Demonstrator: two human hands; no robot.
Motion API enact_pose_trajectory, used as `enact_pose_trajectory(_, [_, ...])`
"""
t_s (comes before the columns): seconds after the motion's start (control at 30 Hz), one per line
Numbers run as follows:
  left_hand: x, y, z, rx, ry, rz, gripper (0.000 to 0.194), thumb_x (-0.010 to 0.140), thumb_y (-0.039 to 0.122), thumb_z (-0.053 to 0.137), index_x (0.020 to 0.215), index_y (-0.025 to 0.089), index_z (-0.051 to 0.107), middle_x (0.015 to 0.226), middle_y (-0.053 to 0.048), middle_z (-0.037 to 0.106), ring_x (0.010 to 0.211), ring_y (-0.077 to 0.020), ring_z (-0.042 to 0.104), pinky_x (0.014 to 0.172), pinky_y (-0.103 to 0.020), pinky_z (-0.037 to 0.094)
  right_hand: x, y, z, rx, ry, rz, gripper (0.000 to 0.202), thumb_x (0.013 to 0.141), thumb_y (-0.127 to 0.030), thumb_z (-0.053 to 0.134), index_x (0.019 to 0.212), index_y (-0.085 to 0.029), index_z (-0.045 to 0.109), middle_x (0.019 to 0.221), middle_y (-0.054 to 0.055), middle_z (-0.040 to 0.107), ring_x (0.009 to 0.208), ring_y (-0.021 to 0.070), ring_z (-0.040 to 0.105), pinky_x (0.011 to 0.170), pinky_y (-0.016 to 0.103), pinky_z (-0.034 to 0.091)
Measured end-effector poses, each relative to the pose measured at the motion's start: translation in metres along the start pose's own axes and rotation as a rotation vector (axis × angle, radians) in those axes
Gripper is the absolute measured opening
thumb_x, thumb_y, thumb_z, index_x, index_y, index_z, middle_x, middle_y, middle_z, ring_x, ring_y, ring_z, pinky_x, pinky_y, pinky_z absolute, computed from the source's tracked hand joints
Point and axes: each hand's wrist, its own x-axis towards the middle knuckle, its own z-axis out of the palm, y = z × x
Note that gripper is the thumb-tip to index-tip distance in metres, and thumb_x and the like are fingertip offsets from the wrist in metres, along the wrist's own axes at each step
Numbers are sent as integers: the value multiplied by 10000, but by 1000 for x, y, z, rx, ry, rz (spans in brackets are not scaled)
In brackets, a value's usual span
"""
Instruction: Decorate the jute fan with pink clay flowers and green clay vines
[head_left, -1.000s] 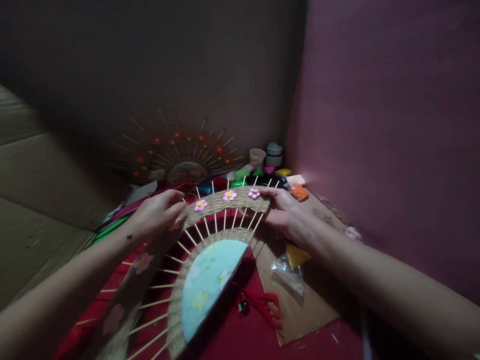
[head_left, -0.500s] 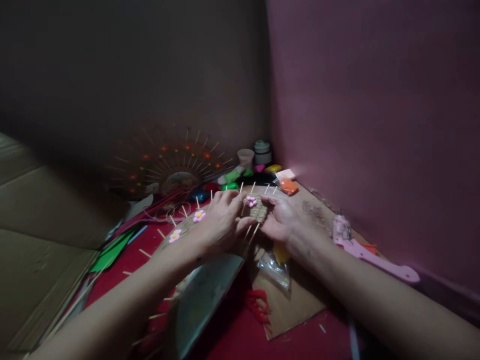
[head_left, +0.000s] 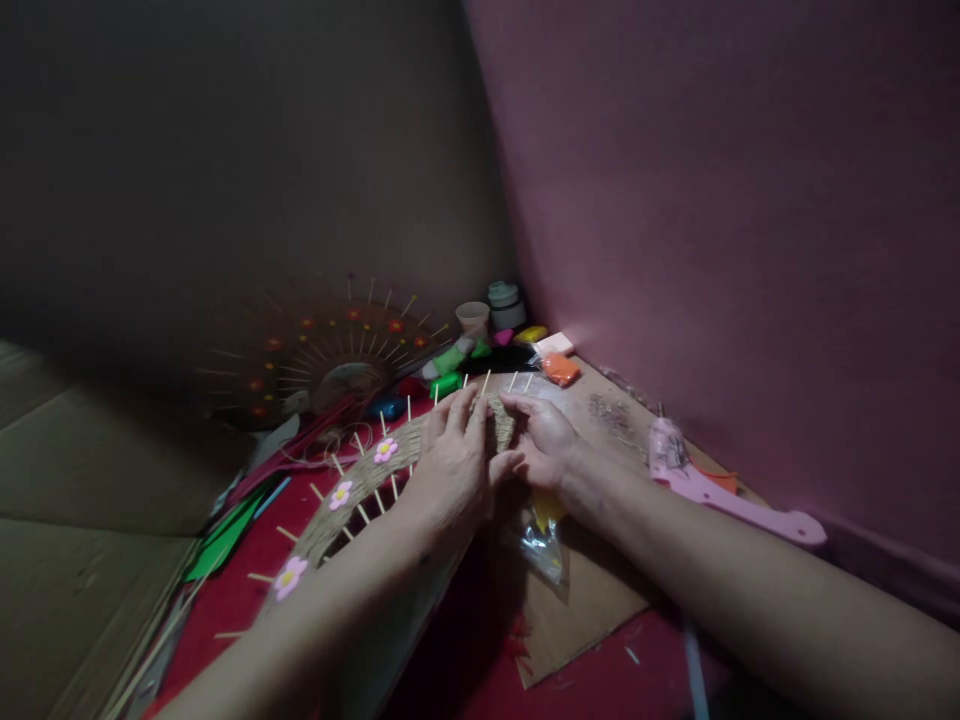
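A curved twine-wrapped frame (head_left: 326, 520) with short sticks poking out of both edges carries pink flowers with yellow centres, one of them a flower (head_left: 290, 577) near my left forearm. My left hand (head_left: 459, 455) lies over the frame's upper end, fingers close together and pressed on the twine, covering the spot where a pink flower was. At the frame's right end, my right hand (head_left: 547, 440) grips the twine-wrapped edge between thumb and fingers. Beneath my left forearm is a pale curved surface, mostly hidden.
Behind stands a round stick piece with orange flowers (head_left: 352, 315) against the wall. Beyond my hands are a cup (head_left: 472, 318), a jar (head_left: 505, 303), and an orange packet (head_left: 560, 369). A pink glue gun (head_left: 705, 490) lies right on cardboard (head_left: 592, 610). A plastic bag (head_left: 544, 550) is below my hands.
My left hand has moved over the pink flower at the frame's end and now hides it. The view has shifted, and more of the frame and a third flower show at left.
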Motion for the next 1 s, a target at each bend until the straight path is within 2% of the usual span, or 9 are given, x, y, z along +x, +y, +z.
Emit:
enact_pose_trajectory(0.23, [0,7,3,-41,-2,-31,484,816,383,586,1205,120,466,1322,-174,437,1204,-333,363,1012,-511,351,7,1,-6,-7,-47,-35,214,834,-166,429,686,-158,582,540,1,566,508,121,522,530,233,420])
enact_pose_trajectory(0.43, [3,2,-11,-133,8,-84,366,852,353,514,1167,167,507,1287,-150,471,1143,-315,415,972,-516,386,8,0,-10,-1,-89,-55,138,796,-183,505,685,-161,584,573,10,584,548,133,534,549,245,435])
enact_pose_trajectory(0.53, [1,-4,-14,-139,-5,-103,406,860,388,492,1198,165,491,1283,-153,460,1148,-322,407,979,-517,377,8,1,-10,6,-111,-80,147,794,-169,487,695,-159,595,585,19,593,578,138,542,578,256,445])
enact_pose_trajectory(0.7, [-5,-10,-9,-103,13,-108,464,857,400,492,1261,179,430,1289,-150,446,1154,-327,401,978,-523,376,10,4,-7,14,-132,-135,132,761,-126,501,716,-159,621,613,17,608,625,135,556,665,273,455])
enact_pose_trajectory(0.87, [-7,-9,-5,-70,16,-111,455,862,343,490,1271,150,439,1281,-171,456,1146,-325,411,981,-509,373,11,5,-7,10,-139,-138,134,748,-120,509,710,-154,633,610,25,610,645,147,565,689,286,458])
enact_pose_trajectory(1.0, [-7,-7,-7,-67,28,-86,417,882,357,457,1259,178,463,1271,-168,461,1141,-329,407,950,-535,390,10,4,-8,7,-145,-127,136,758,-126,509,693,-148,626,632,35,620,654,147,573,697,286,461])
